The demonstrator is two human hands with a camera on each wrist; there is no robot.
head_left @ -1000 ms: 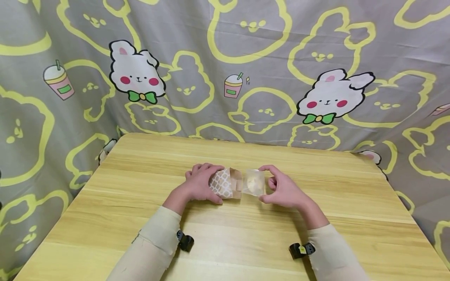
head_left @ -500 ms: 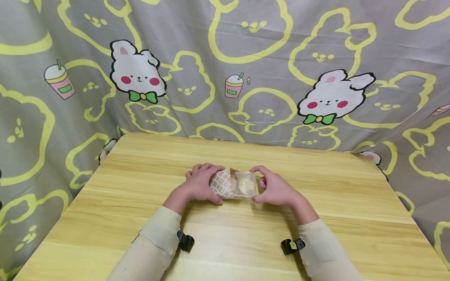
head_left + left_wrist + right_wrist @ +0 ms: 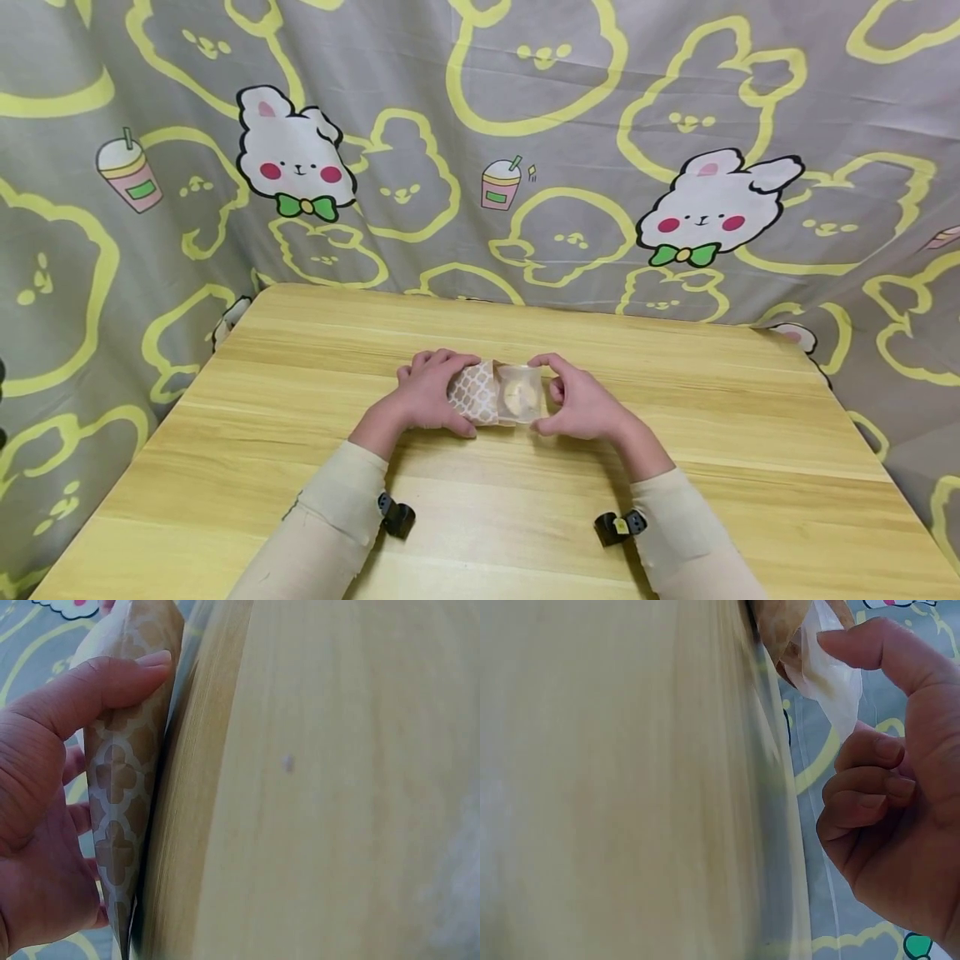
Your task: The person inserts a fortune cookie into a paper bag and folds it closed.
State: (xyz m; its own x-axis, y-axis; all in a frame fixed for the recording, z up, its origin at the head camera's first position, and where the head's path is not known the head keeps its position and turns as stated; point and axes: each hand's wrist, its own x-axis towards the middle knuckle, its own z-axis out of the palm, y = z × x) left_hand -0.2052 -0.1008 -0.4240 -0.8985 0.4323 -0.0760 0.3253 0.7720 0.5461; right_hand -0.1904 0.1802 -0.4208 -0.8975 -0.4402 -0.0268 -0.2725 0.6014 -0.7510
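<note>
A brown paper bag (image 3: 472, 392) with a white lattice pattern lies on the table, its mouth facing right. My left hand (image 3: 429, 395) grips it from the left; in the left wrist view the thumb presses on the patterned side of the bag (image 3: 124, 772). Between the thumb and index finger of my right hand (image 3: 588, 406) is a translucent sachet (image 3: 531, 392) with a pale round thing inside, its kind unclear. The sachet's left edge is at the bag's mouth, partly inside it. In the right wrist view the other fingers (image 3: 859, 806) are curled beside the sachet (image 3: 832, 675).
The wooden table (image 3: 480, 517) extends around both hands. A grey curtain (image 3: 420, 75) with yellow outlines and white rabbits hangs behind and at the sides. A small black camera (image 3: 619, 527) sits on each wrist.
My right hand has moved left, bringing the sachet from outside the bag up to and slightly into its mouth. The left hand and the bag have stayed in place.
</note>
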